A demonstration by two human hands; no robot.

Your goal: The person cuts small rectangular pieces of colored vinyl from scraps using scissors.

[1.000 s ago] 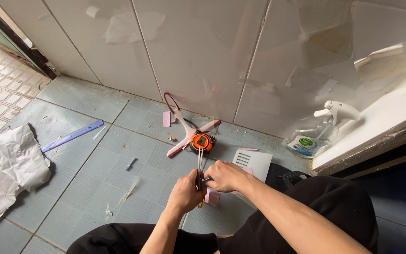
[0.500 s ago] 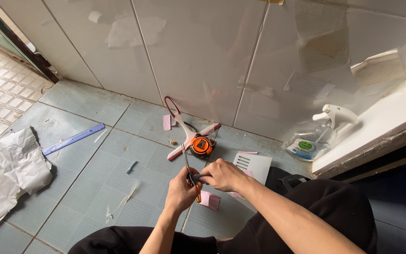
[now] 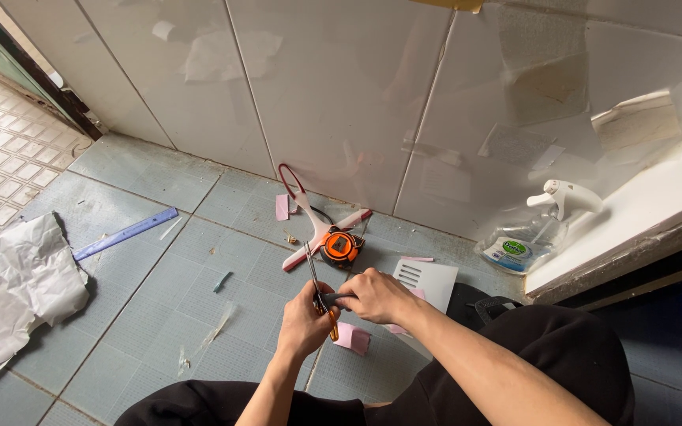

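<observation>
My left hand (image 3: 303, 322) grips scissors (image 3: 321, 296) with orange handles, and the thin blades point away toward the wall. My right hand (image 3: 376, 296) is right beside it, pinching a small dark grey piece (image 3: 339, 298) at the scissors; what that piece is cannot be told. Both hands hover low over the blue-green floor tiles (image 3: 159, 300). Just under them lies a pink scrap (image 3: 353, 338). Beyond the blade tips sit an orange tape measure (image 3: 339, 246) and a white and red squeegee (image 3: 309, 225).
A white slotted scraper (image 3: 428, 280) lies right of my hands, with a spray bottle (image 3: 530, 241) against a white ledge (image 3: 633, 213) further right. A blue ruler (image 3: 125, 233) and crumpled white paper (image 3: 9, 292) lie left. The tiled wall (image 3: 341, 102) stands close ahead.
My hands stay pressed together over the same spot with the scissors between them. The view has shifted slightly; nothing on the floor has moved.
</observation>
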